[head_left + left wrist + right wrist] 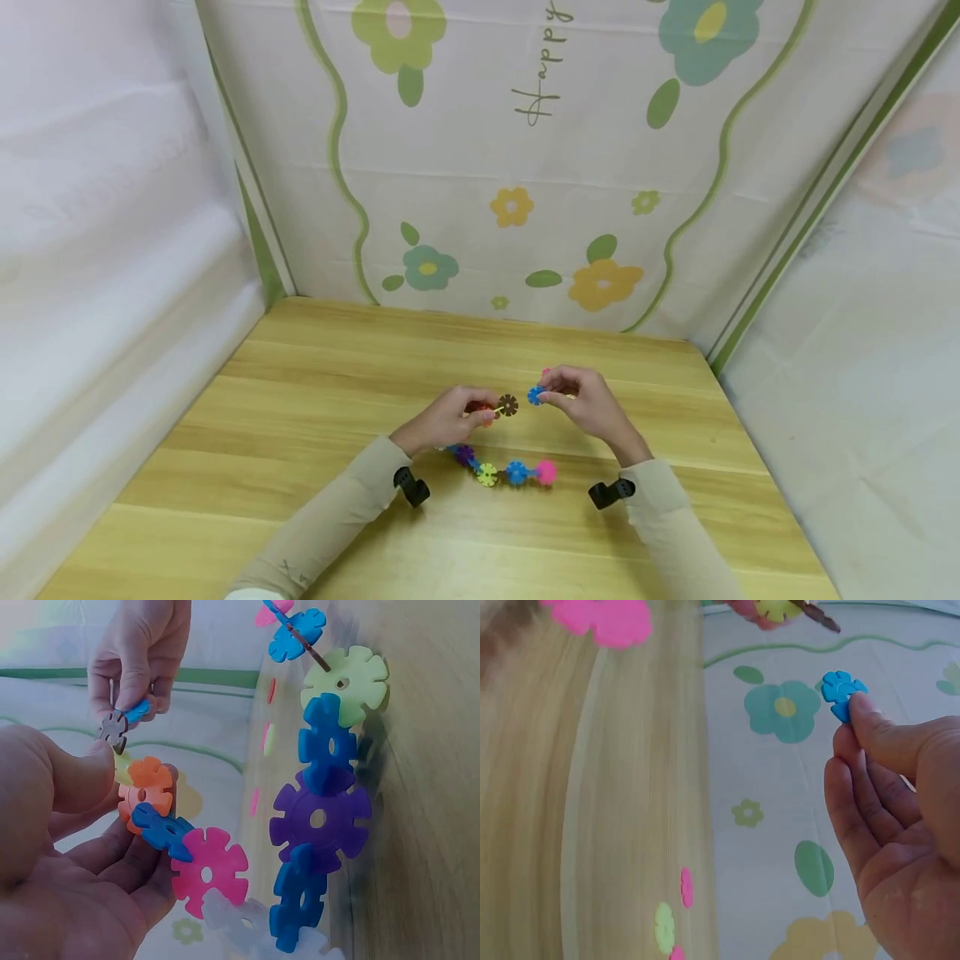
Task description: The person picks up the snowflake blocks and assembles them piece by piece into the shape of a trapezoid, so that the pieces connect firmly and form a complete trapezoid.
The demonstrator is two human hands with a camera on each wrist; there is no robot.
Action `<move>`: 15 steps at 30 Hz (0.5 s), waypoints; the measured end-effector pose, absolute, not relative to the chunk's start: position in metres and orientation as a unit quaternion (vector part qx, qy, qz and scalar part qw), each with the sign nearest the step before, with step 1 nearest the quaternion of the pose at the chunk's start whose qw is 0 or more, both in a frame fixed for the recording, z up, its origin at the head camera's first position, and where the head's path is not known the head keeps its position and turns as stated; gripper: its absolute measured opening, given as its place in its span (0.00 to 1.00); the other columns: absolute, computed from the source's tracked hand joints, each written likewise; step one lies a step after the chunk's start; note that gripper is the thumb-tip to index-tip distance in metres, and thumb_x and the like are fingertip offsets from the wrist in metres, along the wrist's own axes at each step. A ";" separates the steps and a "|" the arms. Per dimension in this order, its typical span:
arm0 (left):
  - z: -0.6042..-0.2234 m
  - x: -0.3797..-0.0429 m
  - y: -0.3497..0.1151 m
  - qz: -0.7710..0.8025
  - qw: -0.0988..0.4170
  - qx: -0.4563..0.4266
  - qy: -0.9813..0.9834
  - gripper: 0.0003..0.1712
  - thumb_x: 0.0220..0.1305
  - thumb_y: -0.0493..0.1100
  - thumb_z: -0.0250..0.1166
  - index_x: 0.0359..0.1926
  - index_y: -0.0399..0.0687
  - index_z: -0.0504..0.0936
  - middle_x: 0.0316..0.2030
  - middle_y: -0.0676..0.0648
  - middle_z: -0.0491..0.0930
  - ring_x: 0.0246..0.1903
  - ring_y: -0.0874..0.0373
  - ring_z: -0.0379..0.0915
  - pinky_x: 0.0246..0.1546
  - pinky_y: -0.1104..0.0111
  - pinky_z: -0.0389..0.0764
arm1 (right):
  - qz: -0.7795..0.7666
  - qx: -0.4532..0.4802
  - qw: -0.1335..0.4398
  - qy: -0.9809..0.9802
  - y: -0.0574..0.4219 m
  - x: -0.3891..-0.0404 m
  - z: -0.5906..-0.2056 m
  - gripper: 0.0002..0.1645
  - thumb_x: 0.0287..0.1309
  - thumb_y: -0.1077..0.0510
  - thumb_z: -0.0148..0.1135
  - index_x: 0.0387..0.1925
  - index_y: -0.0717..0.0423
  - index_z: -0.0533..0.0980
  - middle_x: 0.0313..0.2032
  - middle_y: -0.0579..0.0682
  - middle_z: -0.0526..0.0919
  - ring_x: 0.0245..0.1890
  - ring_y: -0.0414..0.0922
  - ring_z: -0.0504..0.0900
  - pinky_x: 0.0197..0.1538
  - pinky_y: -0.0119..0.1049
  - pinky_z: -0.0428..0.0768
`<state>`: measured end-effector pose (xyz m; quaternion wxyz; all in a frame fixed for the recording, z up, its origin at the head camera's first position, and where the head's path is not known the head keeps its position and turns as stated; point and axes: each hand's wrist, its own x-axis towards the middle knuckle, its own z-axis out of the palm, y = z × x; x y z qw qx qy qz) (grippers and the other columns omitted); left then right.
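My left hand (453, 415) holds one end of a chain of notched plastic snowflake discs, its thumb at a yellow disc (122, 769) beside an orange one (152, 774). From that end a brown disc (508, 405) sticks out toward the right. The chain runs down through blue, pink (210, 871) and clear discs, then curves back along the table through a purple disc (464, 455) to a pink end disc (547, 472). My right hand (591, 405) pinches a loose blue disc (841, 690) between thumb and fingertip, a small gap away from the brown one.
Loose pink (687, 887) and light yellow (664, 928) discs lie on the wooden table (300, 367) beyond my right hand. Flower-printed cloth (450, 150) stands along the table's back edge, with pale cloth walls (112, 208) at both sides.
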<state>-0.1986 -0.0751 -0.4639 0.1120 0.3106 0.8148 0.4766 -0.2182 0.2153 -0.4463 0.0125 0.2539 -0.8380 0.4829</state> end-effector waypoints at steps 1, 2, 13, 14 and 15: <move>-0.464 -0.199 -0.075 0.475 0.111 0.312 0.815 0.13 0.81 0.38 0.58 0.58 0.42 0.85 0.46 0.35 0.87 0.43 0.38 0.82 0.40 0.71 0.80 | 0.484 0.260 0.018 -0.836 0.213 -0.217 -0.446 0.04 0.66 0.60 0.72 0.42 0.51 0.86 0.37 0.51 0.89 0.36 0.50 0.87 0.42 0.31 0.86; -0.465 -0.200 -0.075 0.473 0.111 0.314 0.816 0.13 0.81 0.38 0.58 0.58 0.43 0.85 0.46 0.35 0.87 0.43 0.39 0.82 0.40 0.71 0.80 | 0.484 0.265 0.023 -0.834 0.211 -0.216 -0.446 0.03 0.66 0.59 0.72 0.41 0.50 0.86 0.37 0.50 0.89 0.36 0.51 0.87 0.43 0.31 0.86; -0.466 -0.200 -0.074 0.474 0.110 0.325 0.811 0.13 0.81 0.39 0.58 0.57 0.41 0.86 0.45 0.34 0.87 0.40 0.39 0.81 0.37 0.71 0.79 | 0.472 0.325 0.071 -0.816 0.204 -0.211 -0.450 0.06 0.65 0.61 0.72 0.39 0.45 0.86 0.37 0.45 0.89 0.38 0.41 0.87 0.44 0.38 0.88; -0.466 -0.200 -0.074 0.472 0.110 0.326 0.812 0.14 0.81 0.39 0.58 0.57 0.40 0.86 0.45 0.34 0.86 0.38 0.41 0.81 0.36 0.72 0.79 | 0.468 0.333 0.076 -0.815 0.205 -0.211 -0.451 0.07 0.64 0.62 0.72 0.39 0.45 0.86 0.37 0.45 0.89 0.38 0.40 0.87 0.44 0.37 0.88; -0.466 -0.200 -0.073 0.470 0.110 0.328 0.812 0.14 0.81 0.39 0.58 0.57 0.39 0.86 0.44 0.34 0.86 0.37 0.44 0.80 0.35 0.72 0.78 | 0.461 0.340 0.083 -0.815 0.204 -0.212 -0.452 0.07 0.64 0.62 0.73 0.39 0.45 0.86 0.37 0.45 0.89 0.38 0.40 0.87 0.44 0.36 0.88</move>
